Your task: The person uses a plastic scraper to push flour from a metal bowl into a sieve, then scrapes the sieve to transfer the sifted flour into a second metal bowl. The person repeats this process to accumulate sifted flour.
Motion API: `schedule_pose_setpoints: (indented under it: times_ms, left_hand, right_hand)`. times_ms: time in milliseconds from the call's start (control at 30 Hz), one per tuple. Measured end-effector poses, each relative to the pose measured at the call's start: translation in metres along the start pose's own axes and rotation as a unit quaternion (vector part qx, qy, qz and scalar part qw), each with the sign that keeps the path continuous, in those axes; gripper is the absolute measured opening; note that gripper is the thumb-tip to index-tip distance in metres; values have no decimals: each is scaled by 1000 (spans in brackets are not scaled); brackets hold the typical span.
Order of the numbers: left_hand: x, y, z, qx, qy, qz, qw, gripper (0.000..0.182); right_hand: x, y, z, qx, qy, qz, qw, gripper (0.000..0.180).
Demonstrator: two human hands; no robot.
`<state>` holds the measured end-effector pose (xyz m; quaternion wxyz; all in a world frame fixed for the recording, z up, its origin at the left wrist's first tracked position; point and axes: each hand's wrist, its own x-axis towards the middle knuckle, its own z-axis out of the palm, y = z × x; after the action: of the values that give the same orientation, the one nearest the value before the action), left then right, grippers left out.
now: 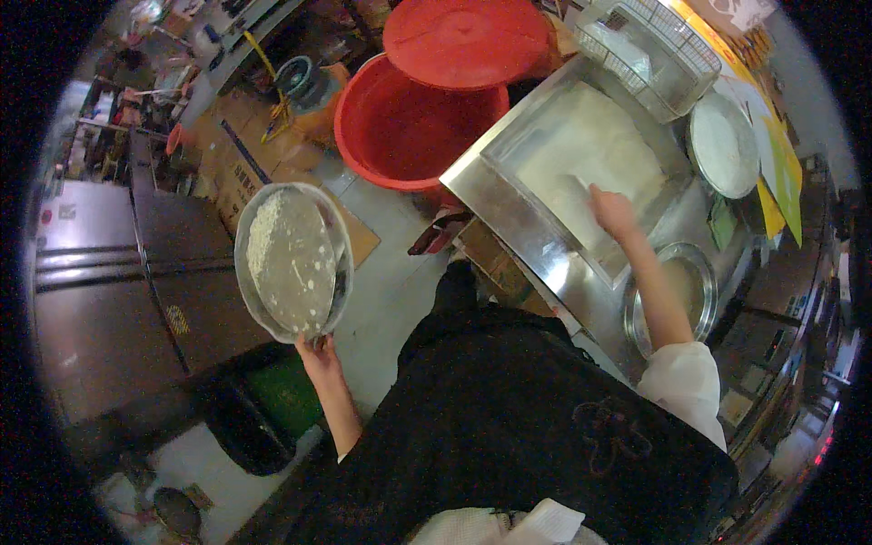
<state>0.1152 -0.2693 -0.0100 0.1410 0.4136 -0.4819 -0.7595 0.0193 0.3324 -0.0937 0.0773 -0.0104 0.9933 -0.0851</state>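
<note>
My left hand [318, 351] grips the near rim of a round sieve [293, 252] and holds it out over the floor. Pale flour lumps [262, 235] are heaped along the sieve's left side, with small bits scattered over its mesh. On the other side, my right hand [611, 210] is over a rectangular metal tray [504, 160] of pale flour [582, 133]. Its fingers are closed on a thin flat tool [578, 182], blurred and partly hidden, that meets the flour. The tray rests on a steel worktop [518, 242].
A red tub [422, 129] stands beyond the worktop, its red lid [470, 41] tilted over it. Right of the tray are a wire basket [647, 61], a white-filled round pan [723, 146] and a round metal pan [708, 300] under my right forearm. Cardboard [235, 146] lies at left.
</note>
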Motion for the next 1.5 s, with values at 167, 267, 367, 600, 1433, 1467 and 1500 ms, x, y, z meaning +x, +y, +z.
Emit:
schedule_pose_setpoints:
  times_ms: [167,267,367,600,1433,1467,1500]
  left_hand:
    - [12,-27,1,7,37,18,999,44]
    - [15,-47,12,-104,104,51,988,44]
    - [25,-68,25,-176,155,74,969,41]
    - [91,-126,14,-185,185,79,962,53]
    - [81,-168,138,751,464,99,460,75]
    - [82,-174,140,762,448,114,454,74]
    - [84,-172,134,773,445,161,421,74]
  right_hand:
    - [48,57,16,66,16,-35,997,26]
    - [81,98,52,46,-17,-42,998,29]
    - [142,164,76,18,22,109,994,27]
    - [302,220,139,8,156,0,988,42]
    - [479,266,217,123,109,-149,975,25]
    - [481,268,220,107,157,-140,972,25]
    - [480,261,222,133,128,-174,967,25]
